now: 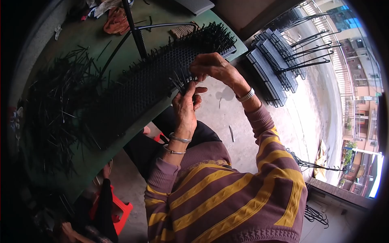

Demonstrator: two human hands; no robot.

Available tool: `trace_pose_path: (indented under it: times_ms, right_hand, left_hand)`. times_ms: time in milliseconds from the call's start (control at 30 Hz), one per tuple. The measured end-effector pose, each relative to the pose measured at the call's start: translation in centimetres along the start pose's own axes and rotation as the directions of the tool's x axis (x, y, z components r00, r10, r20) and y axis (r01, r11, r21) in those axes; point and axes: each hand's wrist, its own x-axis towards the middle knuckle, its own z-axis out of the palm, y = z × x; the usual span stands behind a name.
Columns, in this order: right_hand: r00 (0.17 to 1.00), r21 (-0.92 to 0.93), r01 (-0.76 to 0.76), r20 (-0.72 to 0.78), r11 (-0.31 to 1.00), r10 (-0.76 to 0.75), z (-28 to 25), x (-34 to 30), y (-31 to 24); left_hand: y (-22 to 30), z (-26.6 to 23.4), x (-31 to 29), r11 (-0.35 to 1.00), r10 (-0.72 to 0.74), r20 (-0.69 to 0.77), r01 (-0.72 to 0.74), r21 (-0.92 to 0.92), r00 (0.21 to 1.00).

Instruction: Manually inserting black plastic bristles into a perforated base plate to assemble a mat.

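My left hand (186,108), with metal bangles at the wrist, is closed around a small bundle of thin black strips (177,82) that fan out past its thumb. Just above and to the right, my right hand (213,68) bends over with its fingers pinched together. What lies between those fingertips is hidden. Both hands hover at the near edge of a long black perforated mesh panel (139,85) lying on a green table. Along the panel's far edge stands a dense row of short black pieces (210,38).
A large heap of loose black strips (60,101) covers the left of the table (95,172). A black metal frame (139,40) rises at its far side, near an orange cloth (116,21). Mesh racks (271,60) are stacked at right. Another person's hand (69,230) shows lower left by a red stool (120,208).
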Motion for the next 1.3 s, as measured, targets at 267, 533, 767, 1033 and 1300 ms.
trace_pose_path:
  times_ms: [267, 533, 767, 1033, 1300]
  right_hand:
    - [0.916, -0.199, 0.091, -0.367, 0.976, -0.160, -0.2, 0.0, -1.6]
    - [0.622, -0.666, 0.220, -0.467, 0.713, -0.628, -1.6, 4.0, 0.4]
    - [0.592, -0.723, 0.231, -0.427, 0.651, -0.684, -1.8, 5.6, 1.5]
    - [0.627, -0.676, 0.238, -0.442, 0.698, -0.642, -2.2, 6.0, 1.9]
    - [0.644, -0.859, 0.113, -0.320, 0.500, -0.696, -1.4, 5.9, 1.7]
  left_hand:
    - [-0.5, -0.6, 1.2, 0.999, -0.005, -0.088, 0.001, -0.049, 0.996]
    - [-1.6, -0.4, 1.4, 0.996, -0.089, -0.067, 0.089, -0.012, 0.994]
    - [-2.0, -0.8, 1.5, 0.991, -0.119, -0.054, 0.115, -0.071, 0.991]
    - [-2.1, -0.7, 1.6, 0.990, -0.095, -0.041, 0.090, -0.109, 0.995]
    - [-1.9, -0.7, 1.6, 0.987, -0.105, -0.075, 0.094, -0.134, 0.992]
